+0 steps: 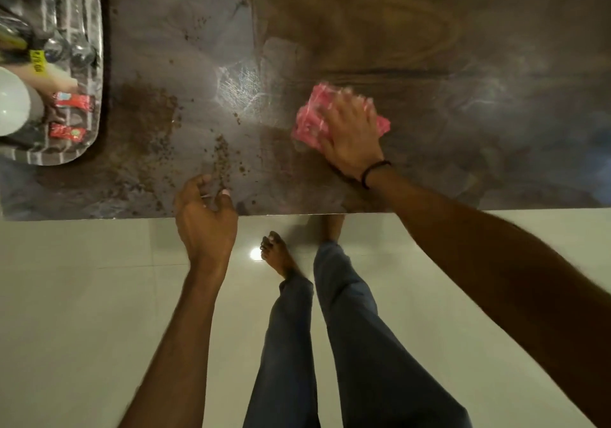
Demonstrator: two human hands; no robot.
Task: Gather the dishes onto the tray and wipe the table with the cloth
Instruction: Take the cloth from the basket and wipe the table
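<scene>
Dishes (13, 107) sat on the striped oval tray (59, 160) at the dark wooden table's (429, 31) left edge. Brown crumbs (221, 160) lay by the front edge, where the left hand (205, 222) hovered cupped and empty. The right hand (350, 137) pressed flat on the crumpled pink cloth (310, 113); a fast sweep might fling crumbs past the palm.

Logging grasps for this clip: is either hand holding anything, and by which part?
Nothing is gripped. The right hand presses flat on top of the pink cloth, fingers spread. The left hand is cupped at the table edge, empty.
</scene>
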